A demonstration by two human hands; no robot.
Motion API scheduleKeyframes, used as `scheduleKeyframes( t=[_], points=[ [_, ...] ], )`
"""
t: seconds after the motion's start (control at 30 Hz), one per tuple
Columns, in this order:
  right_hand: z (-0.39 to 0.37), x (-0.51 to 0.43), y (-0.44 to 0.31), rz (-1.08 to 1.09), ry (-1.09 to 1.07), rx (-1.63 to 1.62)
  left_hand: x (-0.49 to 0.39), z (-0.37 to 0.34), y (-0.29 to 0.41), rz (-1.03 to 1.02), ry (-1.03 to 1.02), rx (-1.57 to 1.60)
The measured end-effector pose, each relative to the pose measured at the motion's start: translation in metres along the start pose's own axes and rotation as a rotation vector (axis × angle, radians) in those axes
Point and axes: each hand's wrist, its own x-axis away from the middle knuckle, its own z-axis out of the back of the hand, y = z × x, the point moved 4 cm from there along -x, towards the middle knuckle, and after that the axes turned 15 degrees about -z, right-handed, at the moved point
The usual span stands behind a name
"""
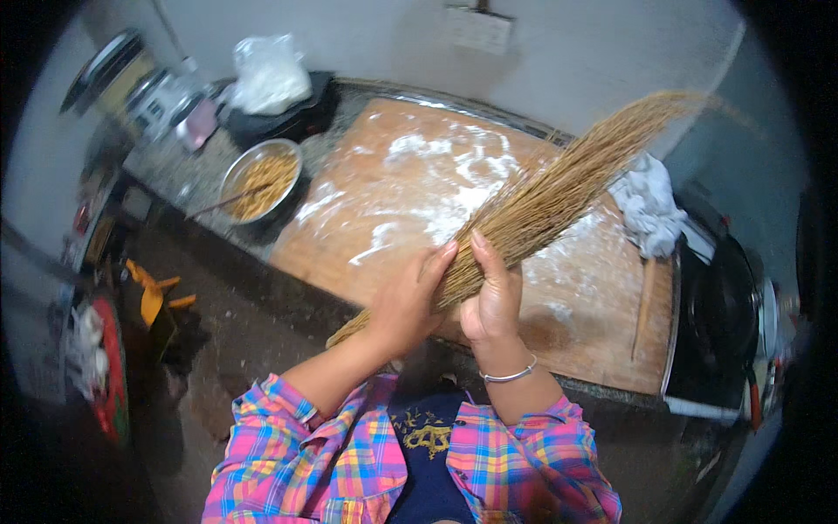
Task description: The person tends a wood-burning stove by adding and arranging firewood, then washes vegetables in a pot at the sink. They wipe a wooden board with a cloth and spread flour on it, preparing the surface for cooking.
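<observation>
A straw whisk broom slants across the middle of the view, its bristles towards the upper right. My left hand is wrapped around its lower part, and my right hand, with a bangle at the wrist, grips it just beside. Beneath the broom lies a large wooden board strewn with white flour. A thin rolling pin rests on the board's right side, below a crumpled white cloth. Left of the board stands a metal bowl of yellow-brown food with chopsticks in it.
A plastic bag of white contents sits on a dark object at the back left. A dark wok is at the right, beyond the board. A wall runs behind the counter. Low on the left is a red basin or tray.
</observation>
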Motion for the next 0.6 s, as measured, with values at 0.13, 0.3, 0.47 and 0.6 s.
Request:
scheduleKeyframes(
  t=[0.13, 0.3, 0.47, 0.6],
  points=[
    [-0.013, 0.000, 0.010, -0.130, -0.189, 0.141, 0.020, 0.014, -0.016, 0.091, 0.075, 0.083],
    [0.025, -0.005, 0.003, -0.287, -0.142, 0.487, 0.064, 0.066, -0.075, 0.553, 0.072, -0.023],
    [0.093, 0.004, -0.030, -0.306, 0.029, 0.388, 0.108, 0.085, -0.122, 0.795, -0.030, -0.161],
    [0.128, 0.022, -0.043, -0.244, 0.125, 0.296, 0.118, 0.072, -0.146, 0.946, -0.247, -0.248]
  ],
)
